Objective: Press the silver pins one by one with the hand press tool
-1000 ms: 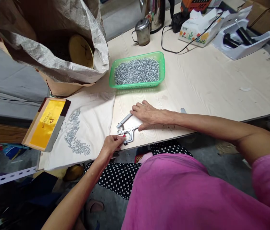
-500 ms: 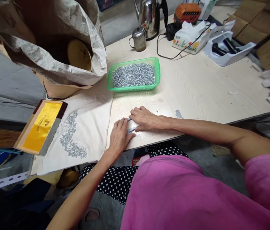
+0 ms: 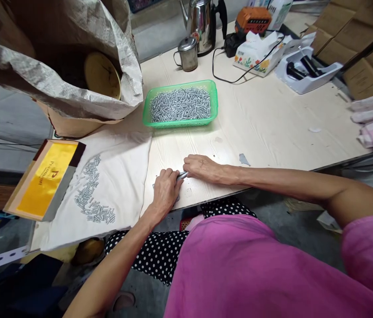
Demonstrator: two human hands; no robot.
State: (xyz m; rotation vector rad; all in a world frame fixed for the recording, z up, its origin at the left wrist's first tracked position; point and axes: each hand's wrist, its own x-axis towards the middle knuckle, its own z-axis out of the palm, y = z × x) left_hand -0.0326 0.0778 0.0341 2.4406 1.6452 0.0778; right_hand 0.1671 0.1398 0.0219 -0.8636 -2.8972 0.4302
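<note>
Near the table's front edge, my left hand (image 3: 165, 189) and my right hand (image 3: 203, 169) are close together. A thin, grey, shiny strip (image 3: 182, 175) spans the small gap between them. Each hand has its fingers closed on one end of it, so most of the strip is hidden and I cannot tell its kind. A little grey shows under the left palm too. Beyond the hands stands a green plastic basket (image 3: 213, 115) full of small silver metal pins (image 3: 181, 105). Left of my left hand, more pins (image 3: 88, 194) lie scattered on a white cloth (image 3: 123, 176).
A yellow-topped box (image 3: 47, 179) lies at the cloth's left edge, with a large open sack (image 3: 129, 66) behind it. Along the back are a lidded metal cup (image 3: 188, 55), a kettle (image 3: 202, 26), an orange battery (image 3: 253, 20), a tissue pack (image 3: 255, 55) and a white tray (image 3: 300, 81).
The grey piece, earlier broader and flat between my hands, now shows as a narrow strip. My right hand has shifted slightly toward me, its fingers drawn in. The whole view has shifted slightly.
</note>
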